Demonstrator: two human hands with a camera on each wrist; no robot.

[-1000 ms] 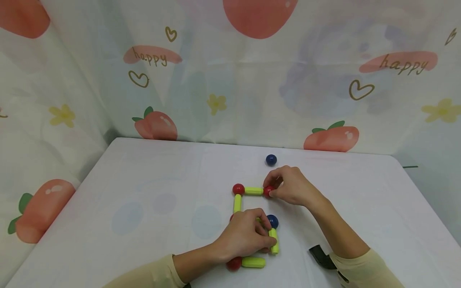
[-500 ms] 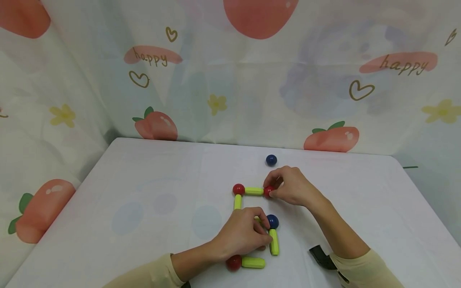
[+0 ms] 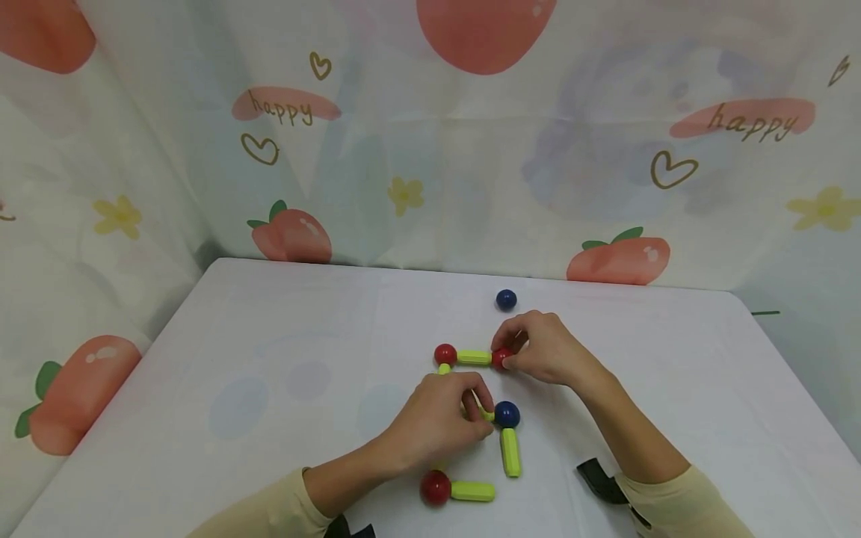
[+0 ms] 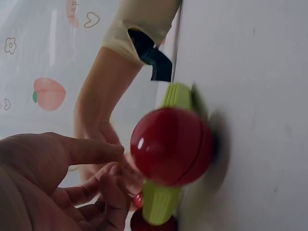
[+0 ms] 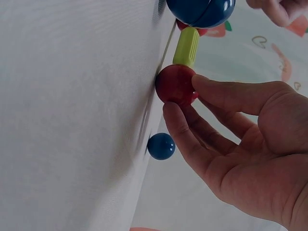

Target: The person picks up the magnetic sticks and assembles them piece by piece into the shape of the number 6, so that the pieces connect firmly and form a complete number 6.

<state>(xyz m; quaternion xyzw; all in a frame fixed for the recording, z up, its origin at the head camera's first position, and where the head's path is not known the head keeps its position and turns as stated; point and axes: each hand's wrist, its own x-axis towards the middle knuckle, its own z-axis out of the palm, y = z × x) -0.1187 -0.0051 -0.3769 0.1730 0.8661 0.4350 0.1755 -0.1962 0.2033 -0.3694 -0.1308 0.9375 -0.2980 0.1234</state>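
Magnetic balls and yellow-green rods form a joined figure on the white table. At its far end my right hand (image 3: 543,347) pinches a red ball (image 5: 174,84) between thumb and fingertips. A rod (image 3: 474,358) links that ball to another red ball (image 3: 445,355). Over the figure's middle hovers my left hand (image 3: 437,415), its fingers loosely bent and holding nothing, close to a blue ball (image 3: 507,415). From this blue ball a rod (image 3: 510,452) points toward me. Nearest me, a red ball (image 3: 436,488) carries a sideways rod (image 3: 473,491). The left hand hides part of the figure.
A loose blue ball (image 3: 507,300) lies near the table's back edge, beyond the right hand. Printed cloth (image 3: 444,149) hangs behind and beside the white table (image 3: 303,314). Dark straps (image 3: 601,480) show at the sleeve cuffs.
My left hand has let go of the rod below the blue ball and drawn back to the left and slightly away. My right hand stays on its red ball.
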